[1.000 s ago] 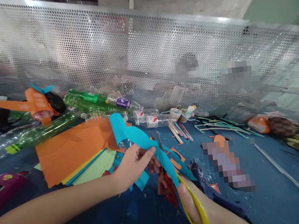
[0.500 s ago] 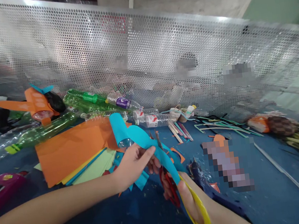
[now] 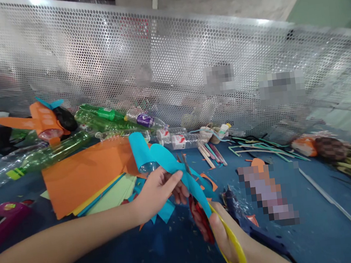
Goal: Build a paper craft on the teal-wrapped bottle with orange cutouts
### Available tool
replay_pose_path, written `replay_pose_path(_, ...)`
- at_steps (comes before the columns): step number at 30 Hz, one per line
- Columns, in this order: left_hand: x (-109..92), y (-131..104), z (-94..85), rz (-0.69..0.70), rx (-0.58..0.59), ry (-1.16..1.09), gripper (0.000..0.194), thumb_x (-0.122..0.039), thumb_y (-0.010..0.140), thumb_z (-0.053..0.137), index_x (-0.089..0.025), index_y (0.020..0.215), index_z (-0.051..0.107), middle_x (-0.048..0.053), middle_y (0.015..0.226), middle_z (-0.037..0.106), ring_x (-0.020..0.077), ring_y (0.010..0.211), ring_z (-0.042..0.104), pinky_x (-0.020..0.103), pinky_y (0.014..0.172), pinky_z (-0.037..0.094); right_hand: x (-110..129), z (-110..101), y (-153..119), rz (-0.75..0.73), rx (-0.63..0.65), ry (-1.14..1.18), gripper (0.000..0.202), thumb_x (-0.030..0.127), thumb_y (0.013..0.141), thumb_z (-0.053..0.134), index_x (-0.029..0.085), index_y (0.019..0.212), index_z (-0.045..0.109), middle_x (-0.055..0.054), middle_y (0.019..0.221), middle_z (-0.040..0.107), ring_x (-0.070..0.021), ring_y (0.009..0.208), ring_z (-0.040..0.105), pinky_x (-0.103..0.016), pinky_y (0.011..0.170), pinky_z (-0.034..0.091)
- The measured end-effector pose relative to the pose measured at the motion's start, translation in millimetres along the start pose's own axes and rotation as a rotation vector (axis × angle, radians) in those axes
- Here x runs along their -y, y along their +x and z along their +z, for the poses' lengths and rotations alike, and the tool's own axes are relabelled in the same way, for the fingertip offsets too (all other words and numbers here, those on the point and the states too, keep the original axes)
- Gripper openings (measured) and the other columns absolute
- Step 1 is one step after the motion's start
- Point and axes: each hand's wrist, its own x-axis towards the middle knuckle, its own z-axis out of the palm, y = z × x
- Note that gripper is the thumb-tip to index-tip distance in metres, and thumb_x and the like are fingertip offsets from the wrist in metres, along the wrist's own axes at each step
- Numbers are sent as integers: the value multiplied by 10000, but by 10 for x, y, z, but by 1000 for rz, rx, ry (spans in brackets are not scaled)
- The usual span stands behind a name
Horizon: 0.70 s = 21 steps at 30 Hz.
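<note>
My left hand (image 3: 161, 188) pinches a curved strip of bright blue paper (image 3: 164, 154) between thumb and fingers. The strip curls up at its far end and trails down toward my right hand (image 3: 223, 229). That hand grips scissors (image 3: 238, 249) by one yellow and one red handle, its thumb through the yellow loop. The scissor blades point away from me beside the strip, their tips showing past its edge; part of them is hidden by the paper. Behind the strip stands a blue paper roll (image 3: 140, 148) around a clear plastic piece. Blue scraps (image 3: 165, 212) lie under my left hand.
Orange sheets (image 3: 81, 171) cover other coloured paper on the left. Plastic bottles (image 3: 53, 149) line the back below a perforated metal screen (image 3: 168, 65). A dark blue glue gun (image 3: 253, 228) lies right of my right hand, with coloured sticks (image 3: 218, 154) beyond. A purple case (image 3: 4, 225) sits far left.
The scissor handles have drawn slightly closer together in my right hand. My left hand keeps its hold on the blue paper strip, almost unmoved.
</note>
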Motion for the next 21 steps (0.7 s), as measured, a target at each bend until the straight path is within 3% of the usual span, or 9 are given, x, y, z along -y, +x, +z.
replay_pose_path(5, 6, 17, -5, -42, 17, -29, 406, -377, 898, 445, -126, 595, 548, 38, 528, 611, 105, 464, 562, 215, 477, 444, -83, 47, -32, 22, 32, 51, 504, 606, 894, 120, 214, 677, 351, 36, 536, 374, -112, 455, 375, -254, 451, 327)
replay_pose_path(10, 58, 25, -6, -79, -71, -52, 297, -414, 876, 470, -174, 703, 443, -32, 502, 568, 77, 392, 488, 195, 417, 373, -160, 69, -43, 36, 35, 86, 512, 615, 888, 126, 210, 694, 372, 34, 540, 388, -106, 432, 368, -250, 423, 318)
replay_pose_path(15, 66, 40, -28, -60, -127, -2, 329, -430, 883, 445, -184, 667, 409, -75, 441, 450, 54, 384, 381, 175, 404, 300, -88, 23, 8, 14, 53, 0, 547, 630, 875, 139, 207, 640, 394, 23, 498, 397, -115, 448, 360, -252, 436, 325)
replay_pose_path(21, 102, 81, -67, -40, -186, 18, 348, -445, 870, 458, -184, 646, 410, -65, 488, 438, 72, 447, 426, 198, 458, 347, -26, 12, 39, -11, 44, -39, 576, 646, 868, 130, 221, 551, 356, 17, 449, 389, -119, 445, 382, -244, 437, 309)
